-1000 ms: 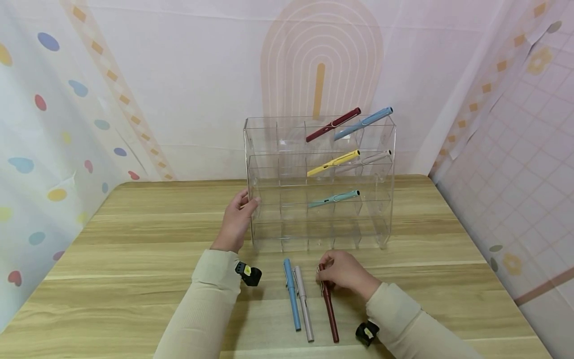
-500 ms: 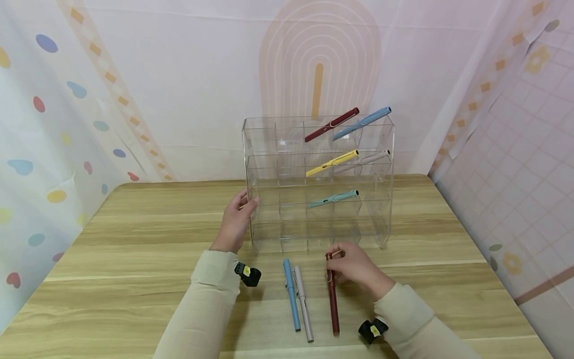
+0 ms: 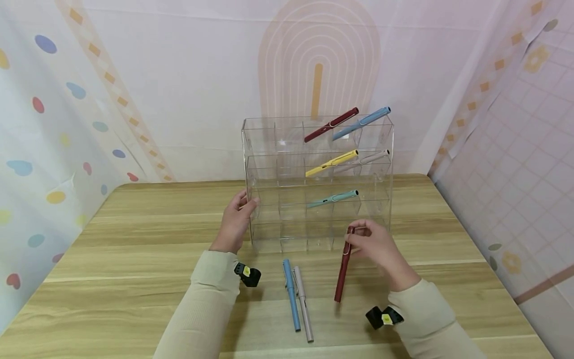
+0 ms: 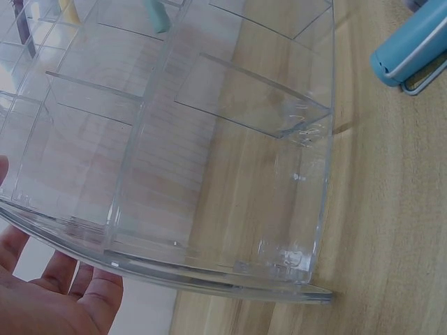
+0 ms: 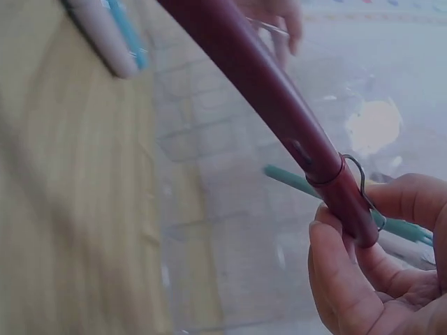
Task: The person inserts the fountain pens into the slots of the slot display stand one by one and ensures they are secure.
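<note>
Pinching a dark-red pen, the right hand hovers before the clear rack (the left hand grips its side).

right wrist view | maroon pen: cut off | gray pen: blurred

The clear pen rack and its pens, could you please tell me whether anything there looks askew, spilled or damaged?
Nothing stands out. The rack stands upright, gripped at its side by the left hand, with no visible crack. Its five pens all slant the same way, clip ends up.
</note>
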`<state>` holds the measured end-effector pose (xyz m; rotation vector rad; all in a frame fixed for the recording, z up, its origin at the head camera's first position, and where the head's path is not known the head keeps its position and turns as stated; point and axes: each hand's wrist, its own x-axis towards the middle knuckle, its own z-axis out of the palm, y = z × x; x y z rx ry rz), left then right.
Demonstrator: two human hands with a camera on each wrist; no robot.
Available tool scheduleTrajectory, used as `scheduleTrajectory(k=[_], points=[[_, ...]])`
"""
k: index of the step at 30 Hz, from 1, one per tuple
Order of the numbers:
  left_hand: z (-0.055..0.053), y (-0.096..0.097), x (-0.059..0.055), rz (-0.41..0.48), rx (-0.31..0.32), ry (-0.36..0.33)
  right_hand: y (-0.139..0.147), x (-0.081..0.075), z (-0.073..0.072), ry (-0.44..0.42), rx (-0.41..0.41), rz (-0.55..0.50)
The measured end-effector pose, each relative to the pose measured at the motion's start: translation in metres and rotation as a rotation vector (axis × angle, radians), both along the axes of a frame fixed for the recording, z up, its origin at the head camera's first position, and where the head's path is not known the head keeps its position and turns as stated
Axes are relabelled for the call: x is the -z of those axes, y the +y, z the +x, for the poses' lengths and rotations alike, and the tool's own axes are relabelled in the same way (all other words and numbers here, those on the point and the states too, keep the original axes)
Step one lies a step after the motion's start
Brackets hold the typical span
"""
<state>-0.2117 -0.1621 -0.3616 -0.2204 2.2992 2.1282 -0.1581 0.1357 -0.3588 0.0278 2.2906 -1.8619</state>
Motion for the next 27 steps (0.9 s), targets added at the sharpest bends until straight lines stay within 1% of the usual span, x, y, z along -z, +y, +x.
scheduleTrajectory(k=[6,12,15,21,27], points=[[0.001,0.000,-0.001,-0.001,0.002,-0.002,0.011,-0.014,-0.002,0.041,0.088,-0.038],[0.000,0.000,-0.001,-0.006,-0.002,-0.003,0.023,-0.026,-0.004,0.086,0.184,-0.131],[-0.001,0.000,0.000,-0.006,-0.005,-0.002,0.029,-0.032,-0.005,0.111,0.258,-0.167],[-0.002,0.000,0.002,-0.005,-0.013,0.001,0.033,-0.043,-0.008,0.152,0.445,-0.249],[-0.003,0.000,0.003,-0.007,-0.010,-0.001,0.036,-0.051,-0.011,0.228,0.550,-0.357]])
